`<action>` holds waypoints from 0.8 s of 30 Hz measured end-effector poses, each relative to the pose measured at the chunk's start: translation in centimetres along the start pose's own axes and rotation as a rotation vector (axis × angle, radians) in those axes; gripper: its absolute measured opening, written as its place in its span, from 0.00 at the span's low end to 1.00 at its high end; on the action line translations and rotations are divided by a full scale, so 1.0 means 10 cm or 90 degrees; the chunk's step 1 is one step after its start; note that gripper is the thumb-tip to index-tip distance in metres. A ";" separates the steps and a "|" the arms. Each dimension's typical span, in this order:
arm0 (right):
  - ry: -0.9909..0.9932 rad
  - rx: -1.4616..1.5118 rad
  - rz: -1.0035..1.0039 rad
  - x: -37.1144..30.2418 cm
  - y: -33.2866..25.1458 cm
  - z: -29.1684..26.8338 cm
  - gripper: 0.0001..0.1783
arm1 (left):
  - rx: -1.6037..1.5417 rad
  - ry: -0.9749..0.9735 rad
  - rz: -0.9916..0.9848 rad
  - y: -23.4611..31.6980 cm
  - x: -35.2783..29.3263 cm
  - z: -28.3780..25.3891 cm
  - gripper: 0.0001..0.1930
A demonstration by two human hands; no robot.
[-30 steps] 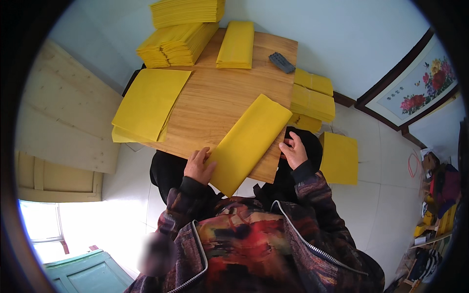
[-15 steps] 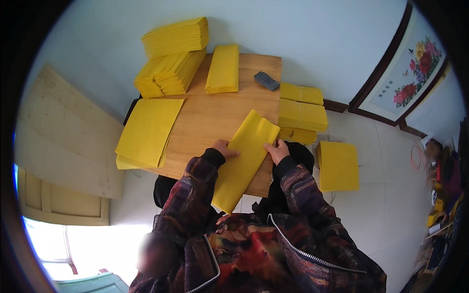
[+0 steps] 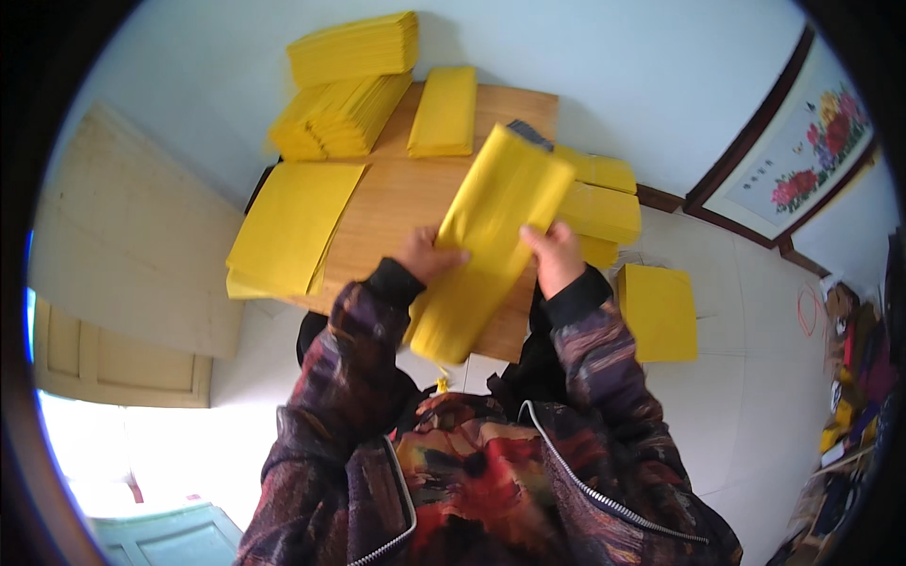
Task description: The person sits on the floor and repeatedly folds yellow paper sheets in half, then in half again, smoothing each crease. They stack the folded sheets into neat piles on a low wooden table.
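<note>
The table (image 3: 377, 226) spreads below and beyond the left hand (image 3: 427, 257) and right hand (image 3: 557, 255). A tall yellow pile (image 3: 342, 113) stands on it, ahead and leftward of the left hand; flat sheets (image 3: 293, 226) lie nearer, to that hand's left. Between both hands, above the table, is a folded yellow piece (image 3: 491, 241), somewhat blurred: each hand grips its own side, thumb on top. A yellow stack (image 3: 444, 111) sits ahead of the left hand. A grey thing (image 3: 530, 134) shows partly past the piece's far end, ahead of the right hand.
</note>
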State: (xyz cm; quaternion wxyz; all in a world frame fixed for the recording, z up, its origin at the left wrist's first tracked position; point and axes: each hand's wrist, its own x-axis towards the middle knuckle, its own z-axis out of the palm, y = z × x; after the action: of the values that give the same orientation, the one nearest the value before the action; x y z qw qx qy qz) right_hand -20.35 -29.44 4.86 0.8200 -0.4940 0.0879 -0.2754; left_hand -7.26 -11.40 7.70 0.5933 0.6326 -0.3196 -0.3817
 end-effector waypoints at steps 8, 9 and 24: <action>-0.277 -0.273 -0.274 0.17 -1.28 1.02 0.11 | 0.025 0.080 0.358 1.05 -0.43 -0.19 0.12; -0.283 -0.322 -0.305 0.18 -1.28 1.06 0.10 | 0.030 0.094 0.348 1.04 -0.45 -0.20 0.12; -0.259 -0.331 -0.115 0.23 -0.55 0.80 0.11 | -0.046 0.108 0.250 0.31 -0.25 -0.37 0.13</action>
State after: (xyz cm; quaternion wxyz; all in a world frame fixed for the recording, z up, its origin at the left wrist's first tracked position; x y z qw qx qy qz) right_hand -17.12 -26.55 13.83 0.6398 -0.7369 -0.0545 -0.2114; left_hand -5.17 -7.62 11.06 0.7037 0.5661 -0.3716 -0.2151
